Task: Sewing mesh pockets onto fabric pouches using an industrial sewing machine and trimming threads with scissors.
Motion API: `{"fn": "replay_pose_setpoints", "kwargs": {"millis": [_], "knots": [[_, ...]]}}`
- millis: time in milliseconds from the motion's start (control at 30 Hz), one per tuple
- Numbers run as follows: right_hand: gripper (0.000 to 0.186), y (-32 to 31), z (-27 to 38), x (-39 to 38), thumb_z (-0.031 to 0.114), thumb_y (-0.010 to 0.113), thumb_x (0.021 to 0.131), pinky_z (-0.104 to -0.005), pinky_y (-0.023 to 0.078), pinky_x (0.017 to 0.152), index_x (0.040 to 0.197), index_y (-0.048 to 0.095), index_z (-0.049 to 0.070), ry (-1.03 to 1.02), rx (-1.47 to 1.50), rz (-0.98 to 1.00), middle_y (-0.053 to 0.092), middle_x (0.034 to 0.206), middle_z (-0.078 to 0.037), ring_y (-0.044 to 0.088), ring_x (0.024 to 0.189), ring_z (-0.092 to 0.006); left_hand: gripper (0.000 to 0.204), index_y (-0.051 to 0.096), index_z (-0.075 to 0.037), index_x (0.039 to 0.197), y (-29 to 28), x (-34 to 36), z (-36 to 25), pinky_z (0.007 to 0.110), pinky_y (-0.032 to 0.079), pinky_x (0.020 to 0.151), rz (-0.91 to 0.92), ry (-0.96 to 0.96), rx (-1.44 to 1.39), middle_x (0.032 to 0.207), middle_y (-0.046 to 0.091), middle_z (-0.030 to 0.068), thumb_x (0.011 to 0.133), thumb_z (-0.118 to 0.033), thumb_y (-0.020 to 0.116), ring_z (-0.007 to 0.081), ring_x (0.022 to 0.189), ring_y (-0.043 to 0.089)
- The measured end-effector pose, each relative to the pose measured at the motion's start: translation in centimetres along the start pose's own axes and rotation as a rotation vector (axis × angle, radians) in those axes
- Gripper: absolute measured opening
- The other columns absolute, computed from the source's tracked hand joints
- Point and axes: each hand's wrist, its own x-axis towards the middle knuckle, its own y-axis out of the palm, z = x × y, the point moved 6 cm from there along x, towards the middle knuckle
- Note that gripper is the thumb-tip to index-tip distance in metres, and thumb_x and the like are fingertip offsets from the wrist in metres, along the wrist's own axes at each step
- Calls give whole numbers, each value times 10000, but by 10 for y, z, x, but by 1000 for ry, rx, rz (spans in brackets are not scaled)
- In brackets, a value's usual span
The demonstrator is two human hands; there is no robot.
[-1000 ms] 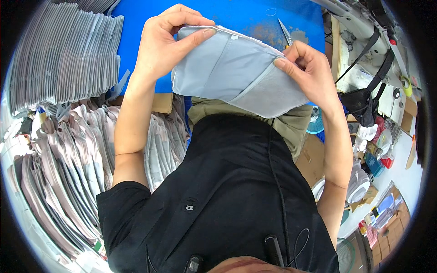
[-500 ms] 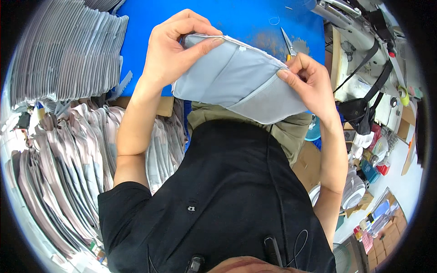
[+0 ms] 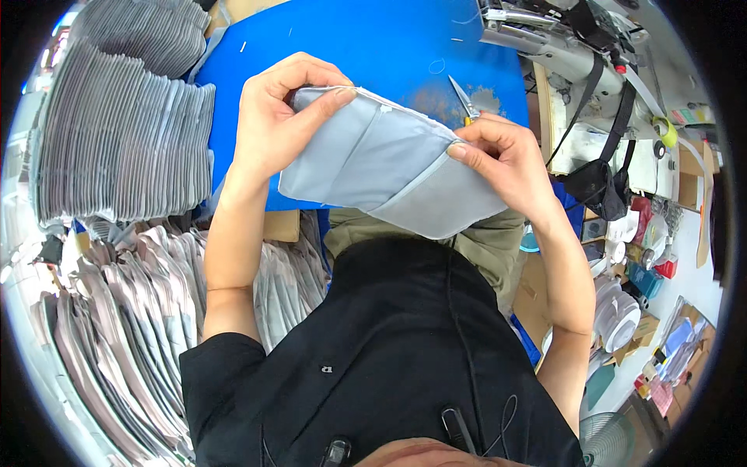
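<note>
A light grey sewn fabric piece (image 3: 354, 159) is stretched between both hands above the near edge of the blue tabletop (image 3: 342, 47). It has a fold line across it, a paler right-hand section, and a whitish, rough upper edge. My left hand (image 3: 282, 117) pinches that edge near its left end, thumb on top. Farther right, my right hand (image 3: 504, 159) grips the same edge between thumb and fingers. Just beyond the right hand lie scissors (image 3: 463, 99) with yellow handles, blades pointing away and partly hidden handles.
Tall stacks of grey fabric pieces (image 3: 124, 132) stand at the left of the table. Below them hang many pale folded pieces (image 3: 132, 288). A sewing machine (image 3: 560, 58) is at the far right, with a black strapped bag (image 3: 599, 183) nearby. Loose threads lie on the table.
The whole view has shifted, so table, hands and fabric appear lower and a little left. Both hands keep the same pinch on the fabric edge.
</note>
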Motion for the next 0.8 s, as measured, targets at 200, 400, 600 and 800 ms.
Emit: {"fn": "replay_pose_setpoints", "kwargs": {"millis": [200, 400, 600, 800], "knots": [[205, -7, 2, -7, 194, 815, 905, -268, 420, 593, 942, 772, -3, -15, -29, -48, 630, 756, -19, 524, 652, -74, 61, 775, -23, 915, 3, 13, -10, 260, 528, 785, 51, 41, -19, 940, 749, 60, 866, -45, 805, 126, 870, 686], [213, -14, 1, -12, 204, 809, 915, -258, 420, 581, 921, 765, -5, 9, 43, -79, 629, 731, -8, 526, 641, -61, 59, 764, -23, 930, 11, 27, -21, 249, 524, 785, 104, 101, 19, 941, 751, 54, 892, -56, 795, 115, 863, 679], [193, -22, 2, -7, 190, 791, 942, -228, 397, 577, 892, 731, 13, 86, 193, -35, 604, 681, 56, 489, 626, -21, 123, 748, -19, 950, 16, 75, -29, 251, 512, 809, 236, 103, 83, 925, 744, 38, 923, -135, 781, 90, 871, 660], [174, -25, 11, 2, 173, 762, 973, -198, 395, 602, 942, 714, 9, 93, 251, -61, 637, 734, 72, 505, 668, 12, 199, 747, -28, 983, 34, 135, -19, 267, 508, 786, 384, 54, 139, 883, 727, 17, 925, -216, 781, 86, 841, 640]]}}
